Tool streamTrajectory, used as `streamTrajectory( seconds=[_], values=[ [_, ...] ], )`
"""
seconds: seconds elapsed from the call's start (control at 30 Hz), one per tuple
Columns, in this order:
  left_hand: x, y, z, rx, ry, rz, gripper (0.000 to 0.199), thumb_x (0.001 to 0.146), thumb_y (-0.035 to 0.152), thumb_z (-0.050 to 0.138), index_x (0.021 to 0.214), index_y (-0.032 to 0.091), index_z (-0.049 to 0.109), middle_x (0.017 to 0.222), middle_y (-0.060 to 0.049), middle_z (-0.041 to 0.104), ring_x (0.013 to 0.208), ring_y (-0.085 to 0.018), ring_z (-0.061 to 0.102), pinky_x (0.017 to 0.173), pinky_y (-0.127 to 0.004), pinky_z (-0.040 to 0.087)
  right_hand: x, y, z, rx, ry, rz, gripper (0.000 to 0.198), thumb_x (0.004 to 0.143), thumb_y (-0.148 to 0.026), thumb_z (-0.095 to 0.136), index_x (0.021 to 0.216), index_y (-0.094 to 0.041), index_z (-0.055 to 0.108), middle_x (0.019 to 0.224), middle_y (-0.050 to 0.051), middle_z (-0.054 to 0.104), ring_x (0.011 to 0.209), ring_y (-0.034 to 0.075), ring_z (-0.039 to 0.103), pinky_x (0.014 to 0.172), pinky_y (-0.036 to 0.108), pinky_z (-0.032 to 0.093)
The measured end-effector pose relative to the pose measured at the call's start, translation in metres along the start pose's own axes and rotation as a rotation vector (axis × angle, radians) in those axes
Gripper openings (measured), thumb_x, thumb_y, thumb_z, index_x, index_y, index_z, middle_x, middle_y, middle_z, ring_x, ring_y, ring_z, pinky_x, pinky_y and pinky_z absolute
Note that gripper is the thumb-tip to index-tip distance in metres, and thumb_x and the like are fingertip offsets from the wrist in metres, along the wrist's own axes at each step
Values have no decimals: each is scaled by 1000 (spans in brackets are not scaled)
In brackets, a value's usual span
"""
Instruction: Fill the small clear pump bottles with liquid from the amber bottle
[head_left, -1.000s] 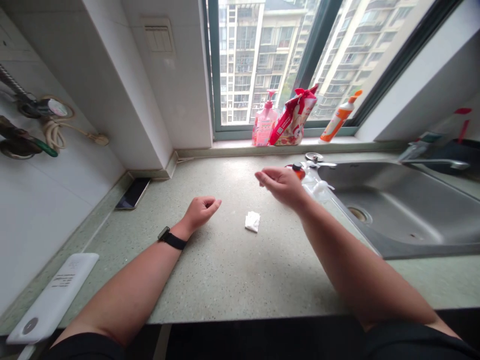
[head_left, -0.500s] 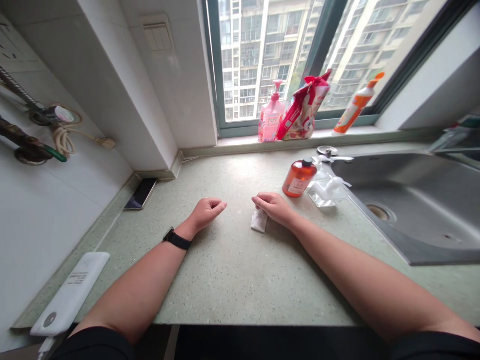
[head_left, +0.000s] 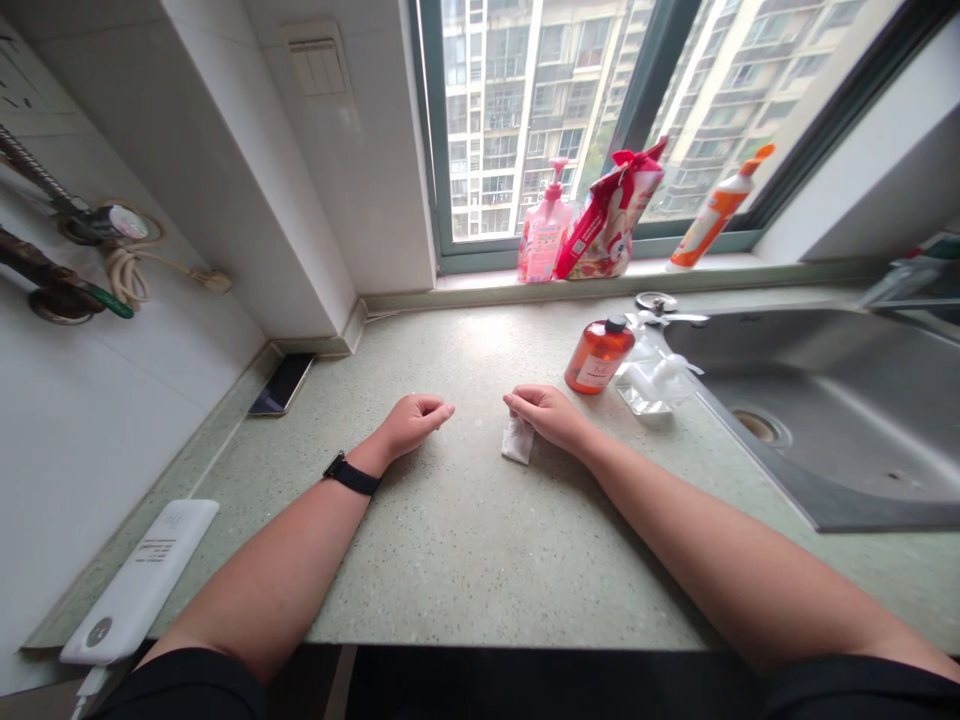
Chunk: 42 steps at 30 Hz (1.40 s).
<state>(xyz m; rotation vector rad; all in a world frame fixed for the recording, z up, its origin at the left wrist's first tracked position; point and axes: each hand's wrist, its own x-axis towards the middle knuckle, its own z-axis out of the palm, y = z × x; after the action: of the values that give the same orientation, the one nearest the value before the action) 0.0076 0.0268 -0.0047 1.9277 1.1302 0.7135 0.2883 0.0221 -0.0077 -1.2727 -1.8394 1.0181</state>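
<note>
- White tissue [head_left: 516, 445], seven o'clock from right hand [head_left: 547, 414]: probably light, soft; pinch its near edge.
- Left hand [head_left: 411, 424]: fingers curled closed; right also, gripping unclear.

Clock positions taken from center of view. At 1 o'clock: pink pump bottle [head_left: 544, 240] on windowsill [head_left: 480, 284], red-and-white bag [head_left: 615, 222] just beside. At 2 o'clock: orange-and-white bottle [head_left: 711, 220] on same windowsill. At 3 o'clock: steel sink [head_left: 862, 400], round drain [head_left: 759, 427] inside. At 8 o'clock: white power bank [head_left: 140, 583], cable [head_left: 91, 683] plugged into lower end. At 9 o'clock: dark-screened phone [head_left: 282, 385], lying flat on countertop [head_left: 442, 560]; farther out, green-handled valve [head_left: 71, 288]. At 11 o'clock: white 3-rocker wall switch [head_left: 318, 66].
</note>
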Motion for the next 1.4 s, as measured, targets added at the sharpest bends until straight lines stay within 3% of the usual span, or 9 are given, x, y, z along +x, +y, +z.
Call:
streamTrajectory(
  seconds=[0.83,1.07,1.27,1.4],
  values=[
    [-1,2,-1,27,-6,-1,52,96,56,57,59,20,45,60,5,36,59,-12,36,63,-29,30,2,10,2,-36,-20,-23,47,93,-62,58,67,-22,58,65,-2,60,63,15,50,63,30,37],
    [3,-4,0,21,45,1,49,99,58,48,69,20,58,70,0,55,72,-18,53,74,-31,41,8,-6,-1,-88,-1,-79,47,95,-62,56,73,-22,66,66,0,64,66,16,58,66,30,41],
    [-1,1,-1,-5,66,15,34,96,52,58,98,20,69,72,3,53,69,-17,49,71,-30,39,24,-76,-55,-175,315,-293,43,100,-59,55,86,-22,72,76,3,74,75,19,67,73,31,48],
    [-3,2,0,-29,44,3,35,94,50,63,110,20,68,70,6,48,64,-15,46,66,-28,37,24,-109,-100,-423,577,-247,28,98,-47,63,90,-21,72,86,5,78,82,21,70,79,34,50]
  ],
)
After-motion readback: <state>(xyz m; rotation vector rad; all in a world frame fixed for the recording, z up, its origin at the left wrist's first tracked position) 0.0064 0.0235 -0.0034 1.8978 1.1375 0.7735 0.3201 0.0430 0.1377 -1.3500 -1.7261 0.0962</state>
